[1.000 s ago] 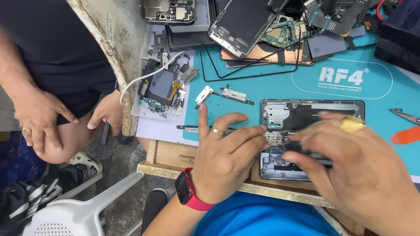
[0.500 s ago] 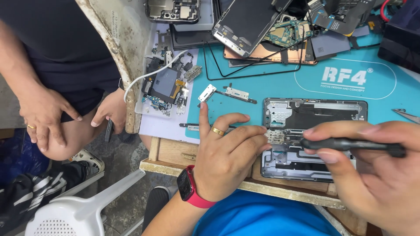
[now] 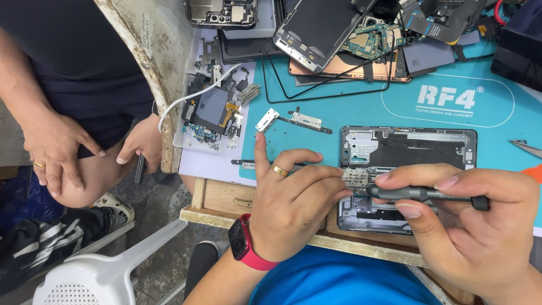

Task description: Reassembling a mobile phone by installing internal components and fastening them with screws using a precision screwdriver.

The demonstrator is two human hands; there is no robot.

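Note:
An opened grey phone frame (image 3: pixel 409 148) lies on a teal work mat (image 3: pixel 350 107). My right hand (image 3: pixel 468 226) grips a dark screwdriver (image 3: pixel 423 194) held level, its tip pointing left at a small gold circuit part (image 3: pixel 355 177) inside the frame. My left hand (image 3: pixel 293 200), with a gold ring and a red watch on the wrist, rests on the frame's left edge, fingertips at that small part and index finger stretched out over the mat. Whether the fingers pinch anything is hidden.
Small metal brackets (image 3: pixel 293 118) lie on the mat. Phone screens, boards and back covers are piled at the top (image 3: pixel 339 34). A white tray of parts (image 3: pixel 212 110) sits left. Another person (image 3: pixel 68 101) sits at left, hands on knees, above a white plastic chair (image 3: pixel 96 274).
My right hand has turned the screwdriver level and drawn back to the right, so its shaft now shows. The left hand stays on the frame.

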